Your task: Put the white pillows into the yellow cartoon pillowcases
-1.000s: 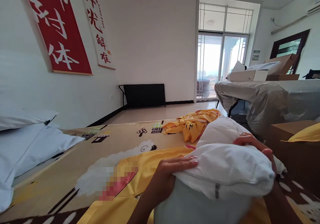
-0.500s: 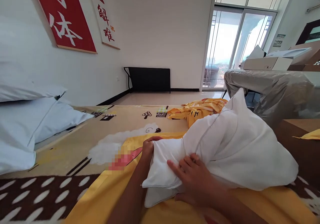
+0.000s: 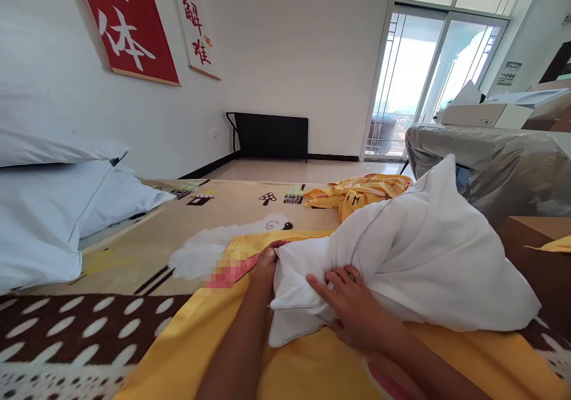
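A white pillow lies in front of me, folded and narrowed toward its left end, with its bulky right end puffed up to a peak. My left hand grips the left end; its fingers are partly hidden behind the fabric. Across the narrowed part, my right hand clasps the pillow, its index finger stretched along the cloth and the other fingers curled into it. Beneath the pillow is a yellow cloth with a pink printed patch, spread over a patterned blanket.
More white pillows are stacked at the left. Crumpled yellow fabric lies beyond the pillow. At the right stand a brown box and a plastic-covered piece of furniture bearing cartons. A black panel leans on the far wall.
My view has shifted slightly, so the room's things sit a little further right. Both hands keep hold of the pillow in about the same places.
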Demonstrator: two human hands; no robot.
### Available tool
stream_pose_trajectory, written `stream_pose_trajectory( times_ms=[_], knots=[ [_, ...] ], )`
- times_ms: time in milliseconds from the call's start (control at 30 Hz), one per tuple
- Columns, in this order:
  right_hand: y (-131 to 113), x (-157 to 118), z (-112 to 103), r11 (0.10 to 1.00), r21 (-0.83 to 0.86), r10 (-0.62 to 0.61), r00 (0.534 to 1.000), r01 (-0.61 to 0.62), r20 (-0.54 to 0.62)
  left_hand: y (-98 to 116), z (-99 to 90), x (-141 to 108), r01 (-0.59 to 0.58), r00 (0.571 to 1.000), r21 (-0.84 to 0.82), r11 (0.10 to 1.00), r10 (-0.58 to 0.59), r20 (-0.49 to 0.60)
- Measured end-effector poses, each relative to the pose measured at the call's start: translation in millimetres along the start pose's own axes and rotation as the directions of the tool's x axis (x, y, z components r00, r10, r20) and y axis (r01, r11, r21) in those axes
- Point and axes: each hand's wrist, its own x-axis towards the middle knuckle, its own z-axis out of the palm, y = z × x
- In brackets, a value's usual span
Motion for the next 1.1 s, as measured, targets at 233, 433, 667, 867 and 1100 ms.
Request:
stream_pose_trajectory(
  times_ms=[233, 433, 667, 867, 1100],
  knots=[
    [-6, 5, 18, 0.96, -0.281, -0.012, 0.998, -0.005, -0.059, 3, 1.5, 0, 0.06, 0.997, 0.018, 0.998, -0.06, -0.04],
    [10, 17, 23, 0.918, -0.394, -0.036, 0.984, -0.037, -0.176, 11, 7.9, -5, 0.05, 0.999, 0.101, 0.994, -0.049, -0.007],
    [73, 49, -113, 0.872, -0.412, 0.164, 0.95, -0.266, -0.265, 42, 51.2, -45, -0.122, 0.95, 0.168, 0.978, 0.066, 0.304],
    [62, 68, -238, 0.662, -0.711, 0.131, 0.97, -0.238, -0.204, 20, 89.1, -101, -0.3, 0.747, 0.173, 0.938, 0.118, 0.655],
    [43, 77, -224, 0.599, -0.8, 0.105, 0.99, 0.014, 0.096, 21, 88.9, -104, -0.478, 0.693, 0.136, 0.868, 0.277, 0.665]
  ],
)
